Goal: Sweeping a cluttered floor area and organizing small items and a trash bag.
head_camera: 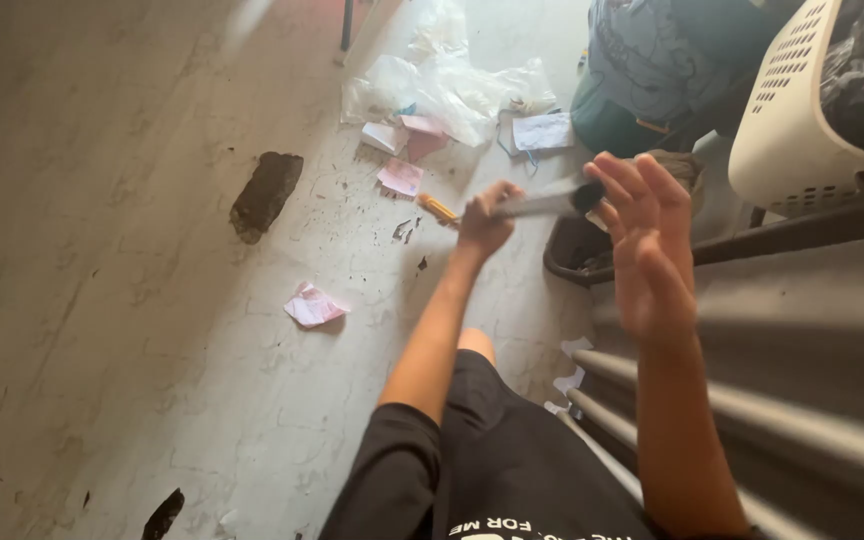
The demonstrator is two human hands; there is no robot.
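**Two hands up over a messy floor**

Black cloth of the shirt (pixel 512 480) sits lowest in my view, closest to me. From there both bare arms reach up and away.

I see the left hand (pixel 484 220) with its fingers (pixel 497 195) curled shut around a long thin tool (pixel 542 205). It has an orange end (pixel 437 208) and a dark tip (pixel 587 197), and it looks blurry. The tool is up in the air over the floor, lying almost flat between the two hands.

I see the right hand (pixel 652 255) wide open, its fingers (pixel 642 185) spread and holding nothing. Its fingertips are just beside the dark tip of the tool. I cannot tell if they touch it.

Below the hands is a dark round tub (pixel 574 258). A white basket with holes (pixel 802 110) stands on the right. Pink paper scraps (pixel 314 305) and clear plastic bags (pixel 452 85) lie on the dirty grey floor (pixel 122 300). A dark patch (pixel 266 192) marks the floor, well apart from the hands.
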